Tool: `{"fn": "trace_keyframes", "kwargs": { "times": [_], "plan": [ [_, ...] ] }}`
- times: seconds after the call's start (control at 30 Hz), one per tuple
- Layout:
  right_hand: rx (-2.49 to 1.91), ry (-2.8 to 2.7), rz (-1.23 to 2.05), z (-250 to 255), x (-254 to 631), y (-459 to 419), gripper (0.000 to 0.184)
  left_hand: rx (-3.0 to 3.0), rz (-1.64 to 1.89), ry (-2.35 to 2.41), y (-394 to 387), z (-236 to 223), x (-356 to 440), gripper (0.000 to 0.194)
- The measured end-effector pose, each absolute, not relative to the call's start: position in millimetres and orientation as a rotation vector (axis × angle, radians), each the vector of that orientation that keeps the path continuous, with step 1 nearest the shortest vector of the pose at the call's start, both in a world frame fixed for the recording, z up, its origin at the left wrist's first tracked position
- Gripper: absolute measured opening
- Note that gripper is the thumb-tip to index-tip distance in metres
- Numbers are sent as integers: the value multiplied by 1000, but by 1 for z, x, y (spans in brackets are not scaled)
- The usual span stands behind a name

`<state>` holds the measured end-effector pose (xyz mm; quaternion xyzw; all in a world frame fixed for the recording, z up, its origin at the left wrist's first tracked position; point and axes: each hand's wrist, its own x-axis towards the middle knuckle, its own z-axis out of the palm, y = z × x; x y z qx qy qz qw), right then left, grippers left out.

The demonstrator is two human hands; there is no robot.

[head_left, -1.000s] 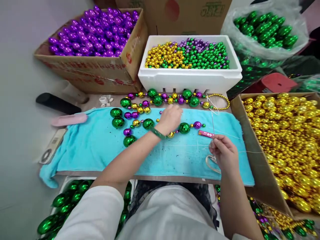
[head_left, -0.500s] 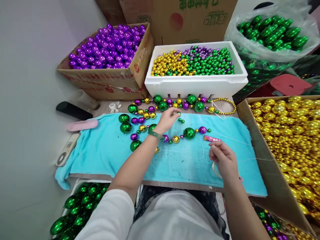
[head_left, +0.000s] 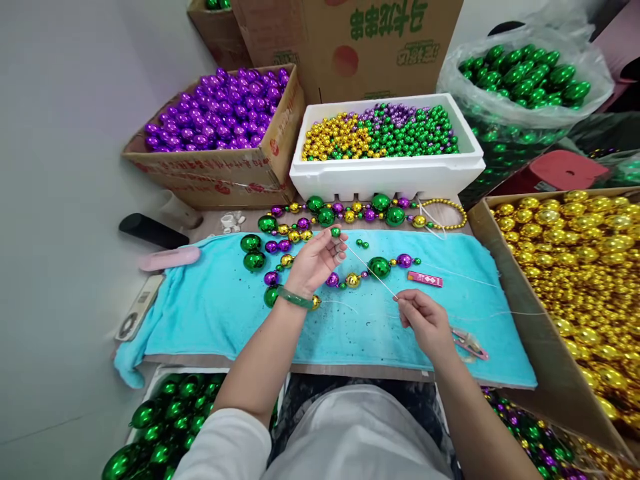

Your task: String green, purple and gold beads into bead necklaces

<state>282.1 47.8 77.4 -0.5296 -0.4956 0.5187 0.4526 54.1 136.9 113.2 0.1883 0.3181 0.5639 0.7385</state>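
Observation:
My left hand (head_left: pixel 315 261), a green bangle on its wrist, pinches a small green bead (head_left: pixel 335 232) above the turquoise towel (head_left: pixel 195 320). My right hand (head_left: pixel 424 320) is closed on one end of a thin pale strand (head_left: pixel 371 270), which runs straight up to the bead; whether it is a needle or taut thread I cannot tell. Beneath my left hand lies a strung row of green, purple and gold beads, partly hidden, with a large green bead (head_left: pixel 379 267) in it. Two small green beads (head_left: pixel 363 244) rest beyond it. A pink-handled tool (head_left: pixel 470 344) lies beside my right wrist.
Behind the towel lies a finished-looking bead string (head_left: pixel 370 215). A white foam box (head_left: pixel 387 177) of small beads, a carton of purple beads (head_left: pixel 200 175), and a carton of gold beads (head_left: pixel 515 327) surround the work surface. A pink packet (head_left: pixel 425 279) lies at the right.
My left hand has drawn back and turned palm up with the green bead in its fingertips. My right hand has moved left, and the straight strand now spans both hands.

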Motion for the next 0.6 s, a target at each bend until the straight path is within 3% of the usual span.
{"fn": "trace_keyframes", "kwargs": {
  "times": [0.6],
  "plan": [
    [-1327,-1225,1293,74,277,48,22,385,1234,728,132,108,53,15]
  ]
}}
